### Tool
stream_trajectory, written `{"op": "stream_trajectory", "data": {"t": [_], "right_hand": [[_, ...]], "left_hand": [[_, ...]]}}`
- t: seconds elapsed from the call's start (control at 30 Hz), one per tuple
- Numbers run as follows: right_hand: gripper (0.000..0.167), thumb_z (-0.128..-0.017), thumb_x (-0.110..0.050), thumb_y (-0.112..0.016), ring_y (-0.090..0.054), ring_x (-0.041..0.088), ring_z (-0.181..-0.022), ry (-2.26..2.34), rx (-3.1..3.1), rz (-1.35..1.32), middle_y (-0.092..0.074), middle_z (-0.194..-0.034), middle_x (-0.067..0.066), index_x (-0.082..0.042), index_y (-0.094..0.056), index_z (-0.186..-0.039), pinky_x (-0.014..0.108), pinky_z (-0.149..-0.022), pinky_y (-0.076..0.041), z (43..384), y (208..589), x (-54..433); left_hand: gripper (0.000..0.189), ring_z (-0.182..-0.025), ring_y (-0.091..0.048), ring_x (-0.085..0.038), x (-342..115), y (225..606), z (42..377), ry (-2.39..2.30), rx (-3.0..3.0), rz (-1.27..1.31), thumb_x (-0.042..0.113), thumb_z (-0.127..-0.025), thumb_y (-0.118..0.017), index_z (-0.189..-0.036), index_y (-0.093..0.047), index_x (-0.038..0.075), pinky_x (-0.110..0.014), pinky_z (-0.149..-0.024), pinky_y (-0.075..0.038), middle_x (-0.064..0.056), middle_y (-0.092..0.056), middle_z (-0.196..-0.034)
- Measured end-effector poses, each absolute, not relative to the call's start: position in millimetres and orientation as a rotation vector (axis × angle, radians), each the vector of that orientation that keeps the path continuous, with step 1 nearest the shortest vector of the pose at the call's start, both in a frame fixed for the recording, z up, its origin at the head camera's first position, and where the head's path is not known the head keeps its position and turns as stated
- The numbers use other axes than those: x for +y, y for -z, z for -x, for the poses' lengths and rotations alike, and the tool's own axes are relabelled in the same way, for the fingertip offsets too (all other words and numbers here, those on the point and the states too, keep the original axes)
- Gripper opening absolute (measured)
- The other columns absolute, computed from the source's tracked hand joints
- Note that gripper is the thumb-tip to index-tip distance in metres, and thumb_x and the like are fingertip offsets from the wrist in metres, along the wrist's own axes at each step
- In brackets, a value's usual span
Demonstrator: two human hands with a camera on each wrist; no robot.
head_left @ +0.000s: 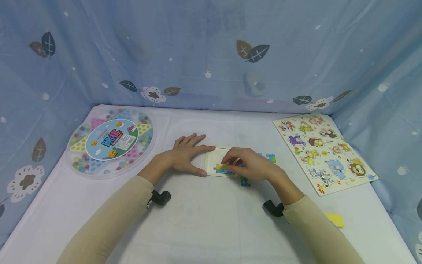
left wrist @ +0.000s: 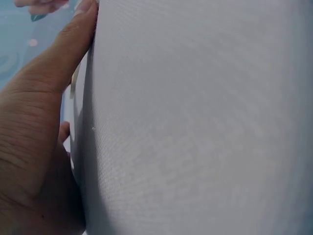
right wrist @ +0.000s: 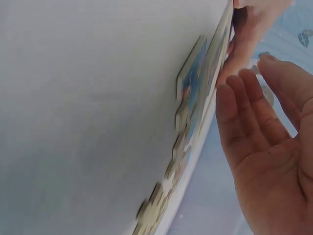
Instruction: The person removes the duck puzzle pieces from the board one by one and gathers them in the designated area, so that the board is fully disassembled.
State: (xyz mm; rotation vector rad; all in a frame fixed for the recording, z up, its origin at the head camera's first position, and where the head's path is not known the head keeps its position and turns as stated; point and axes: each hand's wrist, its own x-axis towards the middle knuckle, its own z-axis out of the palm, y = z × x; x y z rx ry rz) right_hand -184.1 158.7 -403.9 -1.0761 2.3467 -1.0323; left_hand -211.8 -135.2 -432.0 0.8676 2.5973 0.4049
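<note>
A small pale puzzle tray (head_left: 209, 161) lies on the white cloth between the two hands. My left hand (head_left: 184, 156) rests flat at its left side with spread fingers, the thumb and index finger at the tray's edge. Over the tray, my right hand (head_left: 252, 165) pinches a yellow-and-blue puzzle piece (head_left: 221, 167) with curled thumb and index finger; part of the piece is hidden by the fingers. Loose puzzle pieces (head_left: 244, 181) lie beside and partly under the right hand. In the right wrist view, pieces (right wrist: 190, 73) appear edge-on by the tray.
A round Chinese checkers box (head_left: 112, 139) with colored beads sits on the left. On the right lies an animal puzzle board (head_left: 324, 152). A yellow piece (head_left: 335, 220) rests near the right forearm. Blue patterned curtains (head_left: 197, 55) surround the table.
</note>
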Motion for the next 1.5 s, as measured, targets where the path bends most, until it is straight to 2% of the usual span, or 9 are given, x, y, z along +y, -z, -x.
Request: {"op": "stream_trajectory", "data": {"t": [0.13, 0.37, 0.6, 0.83, 1.1, 1.37, 1.5], "right_hand": [[0.019, -0.099, -0.009, -0.068, -0.067, 0.015, -0.098, 1.033, 2.342, 1.113, -0.071, -0.114, 0.004, -0.007, -0.069, -0.118, 0.034, -0.088, -0.057, 186.7, 406.2, 152.9], [0.020, -0.098, -0.010, -0.069, -0.066, 0.013, -0.092, 0.967, 2.381, 1.079, -0.072, -0.111, -0.002, -0.011, -0.070, -0.119, 0.031, -0.084, -0.056, 189.5, 405.1, 143.9], [0.021, -0.099, -0.014, -0.069, -0.065, 0.013, -0.094, 0.887, 2.395, 1.029, -0.072, -0.116, -0.005, -0.015, -0.071, -0.120, 0.034, -0.087, -0.054, 191.7, 406.9, 140.3], [0.019, -0.099, -0.015, -0.069, -0.064, 0.012, -0.091, 0.892, 2.388, 1.022, -0.073, -0.113, -0.006, -0.016, -0.072, -0.118, 0.033, -0.085, -0.054, 192.4, 408.5, 140.0], [0.022, -0.099, -0.010, -0.067, -0.066, 0.014, -0.103, 0.937, 2.334, 1.030, -0.071, -0.120, -0.002, -0.013, -0.070, -0.121, 0.037, -0.095, -0.054, 191.7, 408.3, 140.3], [0.029, -0.097, -0.005, -0.069, -0.063, 0.016, -0.098, 0.918, 2.345, 1.066, -0.070, -0.120, 0.001, -0.011, -0.068, -0.126, 0.037, -0.090, -0.054, 190.0, 406.7, 138.3], [0.032, -0.097, -0.005, -0.069, -0.065, 0.018, -0.102, 0.902, 2.341, 1.074, -0.068, -0.122, 0.004, -0.010, -0.068, -0.129, 0.036, -0.091, -0.056, 189.3, 406.3, 138.3]], "left_hand": [[0.096, -0.159, 0.007, -0.035, -135.9, 432.2, 212.2, -0.417, 2.603, -0.880, 0.082, -0.078, -0.067, -0.160, -0.029, 0.049, -0.065, -0.121, 0.002, -0.002, 0.000, -0.174], [0.096, -0.159, 0.006, -0.036, -136.6, 431.5, 212.7, -0.424, 2.598, -0.891, 0.082, -0.078, -0.067, -0.160, -0.029, 0.048, -0.066, -0.120, 0.002, -0.003, -0.001, -0.174], [0.097, -0.159, 0.006, -0.036, -137.4, 434.4, 213.6, -0.410, 2.598, -0.895, 0.084, -0.077, -0.066, -0.160, -0.028, 0.049, -0.067, -0.120, 0.002, -0.002, 0.000, -0.174], [0.098, -0.159, 0.007, -0.036, -137.2, 434.2, 213.4, -0.415, 2.593, -0.886, 0.083, -0.077, -0.066, -0.160, -0.027, 0.049, -0.067, -0.120, 0.002, -0.002, 0.001, -0.174], [0.096, -0.159, 0.007, -0.034, -136.2, 431.6, 212.5, -0.396, 2.598, -0.883, 0.083, -0.078, -0.066, -0.159, -0.026, 0.051, -0.066, -0.121, 0.002, 0.000, 0.002, -0.174], [0.096, -0.159, 0.008, -0.034, -136.1, 432.0, 212.4, -0.394, 2.594, -0.886, 0.083, -0.078, -0.065, -0.159, -0.026, 0.051, -0.066, -0.121, 0.002, 0.000, 0.003, -0.174], [0.096, -0.159, 0.009, -0.033, -136.1, 431.9, 212.3, -0.380, 2.592, -0.884, 0.084, -0.078, -0.064, -0.160, -0.024, 0.052, -0.065, -0.121, 0.002, 0.000, 0.004, -0.174]]}}
